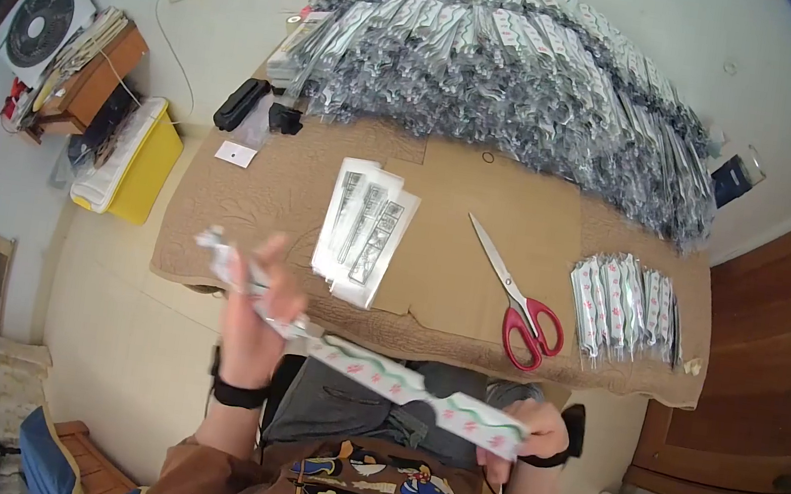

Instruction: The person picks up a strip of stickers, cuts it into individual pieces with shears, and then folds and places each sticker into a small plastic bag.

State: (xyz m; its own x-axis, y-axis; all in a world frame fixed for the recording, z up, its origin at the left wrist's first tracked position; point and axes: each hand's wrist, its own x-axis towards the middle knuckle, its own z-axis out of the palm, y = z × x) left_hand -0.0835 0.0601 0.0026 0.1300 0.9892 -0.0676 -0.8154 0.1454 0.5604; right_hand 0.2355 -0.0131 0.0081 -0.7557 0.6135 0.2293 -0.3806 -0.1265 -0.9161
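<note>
A long white printed strip [369, 372] with a green wavy line and pink flowers stretches between my two hands, in front of my lap. Its right end is gripped by my right hand [536, 431]. My left hand [260, 324], smeared by motion, is closed round the strip near its other end, where crinkled clear wrapping shows. Beyond my hands, on the table, lie several flat clear packets [362, 233] with dark print. Red-handled scissors [519, 308] rest with their blades apart. To their right is a row of similar wrapped strips [622, 307].
A large heap of wrapped strips [508, 72] fills the table's back. A black case [241, 105] and a white card [235, 155] sit at the back left. Brown cardboard [452, 195] covers the cloth-covered table's [223, 194] middle. A yellow bin [146, 169] stands on the floor.
</note>
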